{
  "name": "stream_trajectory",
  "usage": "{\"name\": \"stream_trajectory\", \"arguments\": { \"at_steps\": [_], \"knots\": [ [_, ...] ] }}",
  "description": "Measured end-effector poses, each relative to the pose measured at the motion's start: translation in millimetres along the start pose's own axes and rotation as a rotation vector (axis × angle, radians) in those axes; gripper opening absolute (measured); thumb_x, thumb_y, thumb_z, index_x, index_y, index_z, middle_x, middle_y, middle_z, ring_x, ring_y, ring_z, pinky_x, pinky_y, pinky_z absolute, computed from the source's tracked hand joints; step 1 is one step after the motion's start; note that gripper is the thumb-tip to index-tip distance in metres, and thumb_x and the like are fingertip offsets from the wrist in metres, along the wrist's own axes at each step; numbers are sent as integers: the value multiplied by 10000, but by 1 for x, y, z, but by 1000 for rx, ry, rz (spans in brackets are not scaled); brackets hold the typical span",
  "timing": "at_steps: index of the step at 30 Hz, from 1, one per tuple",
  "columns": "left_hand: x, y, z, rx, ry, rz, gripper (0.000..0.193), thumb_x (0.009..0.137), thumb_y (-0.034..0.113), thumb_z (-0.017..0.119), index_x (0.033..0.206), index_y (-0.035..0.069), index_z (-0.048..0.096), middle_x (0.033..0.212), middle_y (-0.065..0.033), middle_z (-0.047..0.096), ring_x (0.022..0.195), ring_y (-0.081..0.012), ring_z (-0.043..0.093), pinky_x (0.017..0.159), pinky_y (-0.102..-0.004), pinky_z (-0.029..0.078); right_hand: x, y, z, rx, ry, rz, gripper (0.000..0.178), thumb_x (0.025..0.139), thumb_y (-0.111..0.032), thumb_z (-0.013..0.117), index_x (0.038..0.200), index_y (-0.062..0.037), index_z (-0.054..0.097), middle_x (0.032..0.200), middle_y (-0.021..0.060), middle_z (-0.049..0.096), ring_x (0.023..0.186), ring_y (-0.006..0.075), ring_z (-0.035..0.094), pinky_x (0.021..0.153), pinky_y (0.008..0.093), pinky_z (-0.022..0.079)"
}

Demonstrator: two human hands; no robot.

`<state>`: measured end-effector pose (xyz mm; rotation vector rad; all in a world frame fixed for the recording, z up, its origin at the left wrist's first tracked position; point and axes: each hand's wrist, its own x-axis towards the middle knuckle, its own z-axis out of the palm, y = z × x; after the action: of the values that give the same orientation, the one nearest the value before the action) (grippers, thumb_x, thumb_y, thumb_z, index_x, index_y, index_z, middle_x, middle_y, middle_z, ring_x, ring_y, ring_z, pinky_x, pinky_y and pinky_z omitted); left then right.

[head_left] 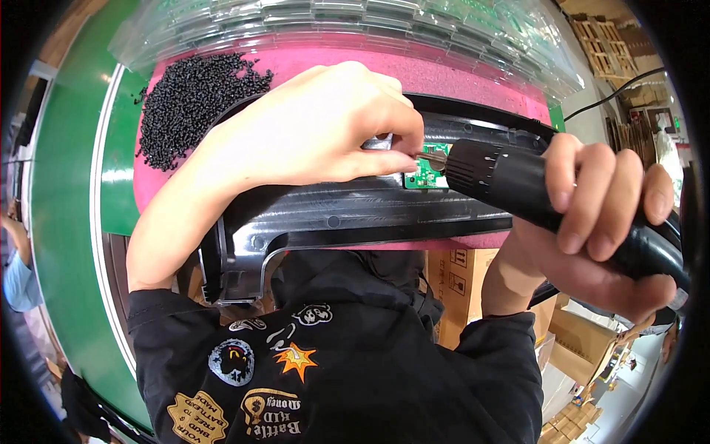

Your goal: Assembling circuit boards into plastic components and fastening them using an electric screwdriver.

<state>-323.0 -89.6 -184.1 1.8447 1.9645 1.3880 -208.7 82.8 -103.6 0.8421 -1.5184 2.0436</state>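
Observation:
My right hand (603,203) is wrapped around a black electric screwdriver (510,174), tilted so its bit points left. At the bit's end, my left hand (351,122) has thumb and forefinger pinched together; whatever is between them is too small to make out. Just beneath them lies a green circuit board (425,180), partly covered by the fingers and the tool's nose. The board sits inside a long, curved black plastic housing (333,211), which rests on a pink foam mat (318,58). My left forearm crosses over the housing's left part.
A heap of small black screws (192,103) covers the mat's left corner. Stacked clear plastic trays (355,26) line the far side. Green worktop (70,222) stretches to the left, where another person's blue sleeve (21,281) shows. Cardboard boxes (462,292) stand below at right.

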Motion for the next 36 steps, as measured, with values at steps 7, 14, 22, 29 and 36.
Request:
{"name": "stream_trajectory", "arguments": {
  "at_steps": [7,14,22,29,36],
  "knots": [
    [9,3,1,-62,14,48,125,785,51,695,839,-28,613,801,-109,640,766,-276,611,670,-353,491,0,-11,-4,-35,55,-54,450,739,-458,720,947,-133,487,627,-68,526,527,63,528,609,233,431],
    [16,14,-1,-25,72,40,174,788,37,684,949,-15,645,881,-104,663,828,-256,625,755,-342,497,-7,-29,-21,31,134,-56,445,741,-446,712,962,-127,494,636,-65,517,544,69,516,667,262,430],
    [7,6,-4,59,139,-88,134,843,36,624,968,-6,654,898,-104,664,866,-239,637,785,-320,490,-3,-45,-58,-239,15,314,443,875,-484,534,1016,-64,519,651,-14,489,522,93,429,589,291,346],
    [5,4,-6,90,79,-106,105,846,53,619,924,-13,643,885,-106,658,865,-243,628,790,-337,484,-11,-33,-60,-306,185,287,439,880,-490,520,993,-65,520,619,-8,469,481,101,393,569,299,340],
    [8,5,-4,71,56,-127,104,848,61,614,914,-17,635,881,-109,657,864,-246,625,799,-340,484,-14,-34,-63,-337,203,319,443,872,-492,530,991,-66,505,618,-8,459,485,102,387,567,298,331]
  ]
}}
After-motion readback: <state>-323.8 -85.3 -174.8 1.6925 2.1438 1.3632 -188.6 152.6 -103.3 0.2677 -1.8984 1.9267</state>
